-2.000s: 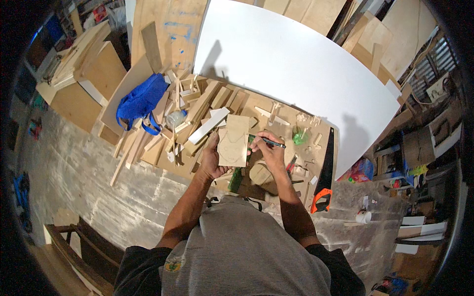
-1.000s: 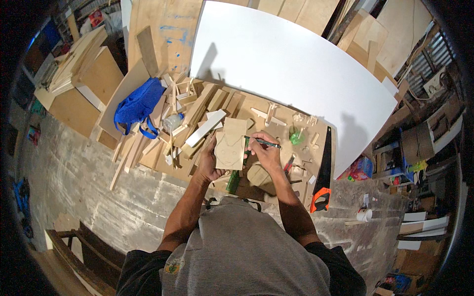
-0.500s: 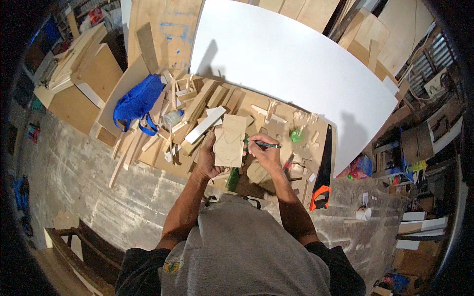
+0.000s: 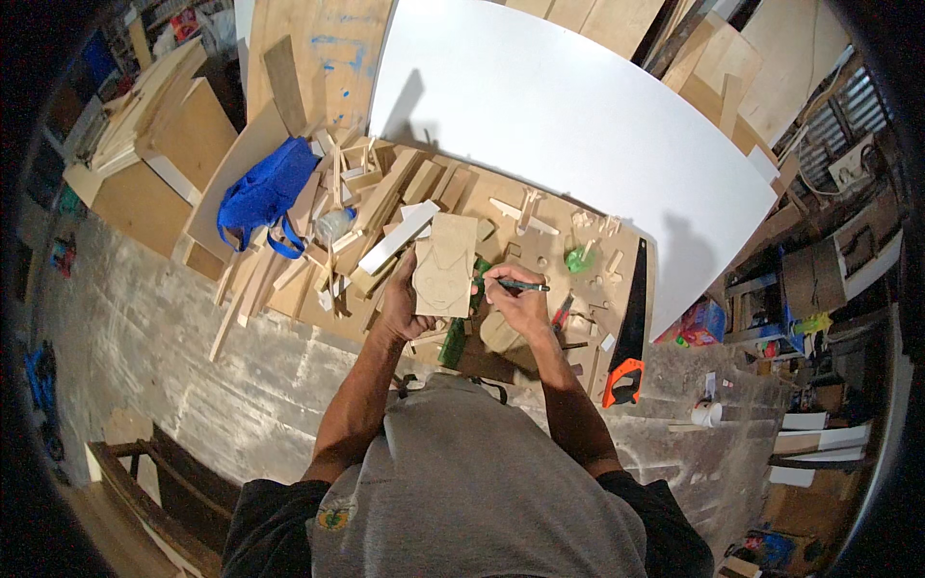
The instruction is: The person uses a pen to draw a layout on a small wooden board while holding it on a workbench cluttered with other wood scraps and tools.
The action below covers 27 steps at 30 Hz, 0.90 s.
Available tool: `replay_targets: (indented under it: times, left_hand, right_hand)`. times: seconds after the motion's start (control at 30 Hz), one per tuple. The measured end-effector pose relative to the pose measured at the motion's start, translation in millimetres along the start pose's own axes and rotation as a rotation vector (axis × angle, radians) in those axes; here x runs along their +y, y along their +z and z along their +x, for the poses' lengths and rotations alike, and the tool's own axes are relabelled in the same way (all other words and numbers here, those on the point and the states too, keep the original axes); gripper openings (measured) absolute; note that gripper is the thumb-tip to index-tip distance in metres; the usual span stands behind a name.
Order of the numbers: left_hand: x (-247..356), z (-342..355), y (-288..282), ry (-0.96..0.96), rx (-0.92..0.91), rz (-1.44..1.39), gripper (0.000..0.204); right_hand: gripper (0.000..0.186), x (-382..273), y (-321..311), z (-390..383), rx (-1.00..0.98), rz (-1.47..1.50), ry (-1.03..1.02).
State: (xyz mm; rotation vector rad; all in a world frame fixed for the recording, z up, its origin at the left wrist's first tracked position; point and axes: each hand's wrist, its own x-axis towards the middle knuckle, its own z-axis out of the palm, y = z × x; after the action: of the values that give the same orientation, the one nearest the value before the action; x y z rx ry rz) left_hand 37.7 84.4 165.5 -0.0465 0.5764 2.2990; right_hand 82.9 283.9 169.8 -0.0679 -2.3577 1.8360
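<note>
A small rectangular wooden board is held up over the worktable by my left hand, gripping its left edge and lower corner. Pencil-like lines on its face form a drawn outline with a pointed top. Just right of the board, my right hand pinches a dark pen. The pen lies sideways in the fingers, and its tip end is close to the board's right edge; whether it touches is too small to tell. Below the board lies a green object, partly hidden.
A handsaw with an orange handle lies on the table's right edge. A blue bag and piled wood offcuts fill the left. A small wooden plane model and red-handled tool lie ahead. A large white panel stands behind.
The board has risen slightly in view and tilted a little, so its drawn lines show more fully. My right hand keeps the pen in nearly the same place.
</note>
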Motion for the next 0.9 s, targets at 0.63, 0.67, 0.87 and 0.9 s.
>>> replay_targets:
  times: [0.63,0.67,0.87,0.9]
  left_hand:
    - [1.3,0.7,-4.0,0.042,-0.041,0.081,0.073]
    - [2.3,-1.0,-2.5,0.028,-0.06,0.072,0.072]
    - [0.9,-2.6,2.6,0.03,0.047,-0.017,0.068]
    - [-0.8,0.0,-2.5,0.043,0.017,0.0,0.068]
  right_hand:
    - [0.007,3.0,1.2,0.6,0.003,0.045,-0.037]
    - [0.008,6.0,0.6,1.1,0.013,0.051,-0.021]
    - [0.009,-2.2,0.7,0.1,0.01,0.041,0.017]
    - [0.009,-5.2,0.7,0.2,0.005,0.031,0.015]
